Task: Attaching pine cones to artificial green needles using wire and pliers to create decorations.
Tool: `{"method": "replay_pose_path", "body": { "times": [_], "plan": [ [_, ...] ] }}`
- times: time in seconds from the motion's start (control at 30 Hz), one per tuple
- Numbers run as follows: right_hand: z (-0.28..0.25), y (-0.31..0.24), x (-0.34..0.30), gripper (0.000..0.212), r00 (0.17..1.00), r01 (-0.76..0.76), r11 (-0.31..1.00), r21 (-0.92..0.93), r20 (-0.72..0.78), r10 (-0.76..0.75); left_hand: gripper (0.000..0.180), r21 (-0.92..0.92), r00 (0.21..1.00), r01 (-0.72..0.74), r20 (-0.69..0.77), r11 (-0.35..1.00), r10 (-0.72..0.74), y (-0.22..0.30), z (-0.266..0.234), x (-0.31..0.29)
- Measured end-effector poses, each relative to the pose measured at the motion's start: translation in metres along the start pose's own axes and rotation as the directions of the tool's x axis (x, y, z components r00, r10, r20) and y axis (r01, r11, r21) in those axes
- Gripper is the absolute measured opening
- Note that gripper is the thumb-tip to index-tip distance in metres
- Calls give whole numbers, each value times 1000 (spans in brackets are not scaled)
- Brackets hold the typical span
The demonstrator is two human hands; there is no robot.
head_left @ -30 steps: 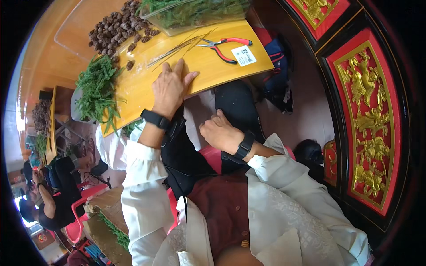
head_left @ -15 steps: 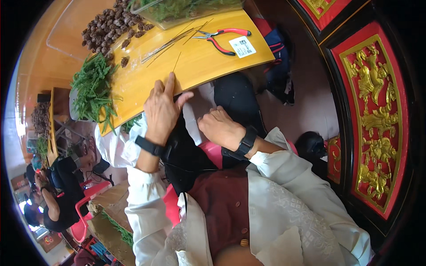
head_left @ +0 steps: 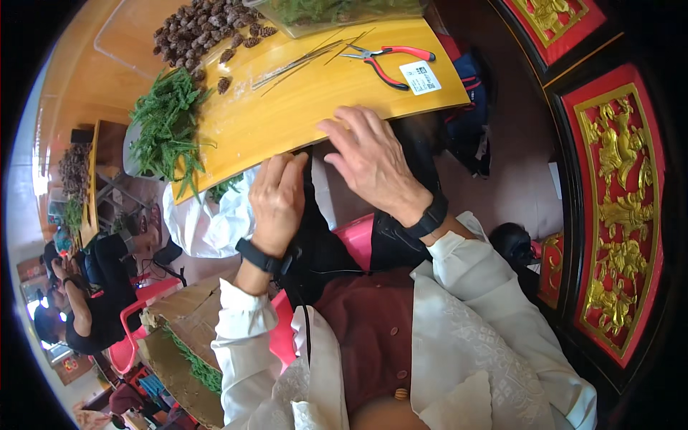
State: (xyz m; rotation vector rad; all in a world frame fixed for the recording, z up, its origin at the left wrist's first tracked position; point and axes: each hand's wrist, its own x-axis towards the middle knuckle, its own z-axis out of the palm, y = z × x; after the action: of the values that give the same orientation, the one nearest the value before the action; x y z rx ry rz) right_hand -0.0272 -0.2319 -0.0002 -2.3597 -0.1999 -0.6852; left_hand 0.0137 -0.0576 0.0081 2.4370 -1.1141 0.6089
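My left hand [head_left: 278, 197] is closed at the front edge of the yellow table [head_left: 261, 127], fingers curled together. What it pinches, if anything, is hidden. To its right, my right hand [head_left: 378, 166] is open, thumb apart and fingers reaching over the table's edge. Beyond both hands lie several thin brown wires [head_left: 297, 65]. Pliers with red-and-black handles [head_left: 383, 63] rest beside them, jaws apart, next to a white printed label [head_left: 421, 77].
Brown pine cones [head_left: 201, 36] are heaped at the far left. Green sprigs [head_left: 165, 122] hang over the left edge, above a white plastic bag [head_left: 208, 222]. A clear tub of greenery [head_left: 337, 13] stands at the back. A cardboard box [head_left: 183, 337] is at lower left; a carved gold-and-red panel [head_left: 616, 208] stands right.
My left hand has drawn back from the tabletop and curled shut; the lone wire by its fingertip no longer shows there. My right hand has risen from my lap to the table edge and opened.
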Motion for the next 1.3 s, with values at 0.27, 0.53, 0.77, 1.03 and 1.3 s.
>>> {"method": "replay_pose_path", "body": {
  "times": [0.27, 0.53, 0.77, 1.03, 1.3],
  "plan": [
    [8, -5, -14, 5, 975, -35, 994, 106, 223, 11, 22, -421, 933, 308, 311, 853, -183, -22, -28, 22],
    [10, -3, -11, 18, 987, -83, 996, 36, 144, 77, 31, 321, 951, 283, 26, 904, -307, -180, 14, 90],
    [3, 2, -11, 26, 987, -139, 990, 36, 90, 135, 23, 92, 893, 435, 79, 896, -442, -161, 12, 99],
    [4, -7, -11, 22, 991, 17, 967, 254, -134, 18, 49, -804, 747, 542, 328, 245, -578, -18, -10, 7],
    [7, -22, -14, 22, 985, 147, 973, 179, -114, -128, 29, -886, 712, 464, 356, 25, -605, 6, -9, -22]
  ]
}}
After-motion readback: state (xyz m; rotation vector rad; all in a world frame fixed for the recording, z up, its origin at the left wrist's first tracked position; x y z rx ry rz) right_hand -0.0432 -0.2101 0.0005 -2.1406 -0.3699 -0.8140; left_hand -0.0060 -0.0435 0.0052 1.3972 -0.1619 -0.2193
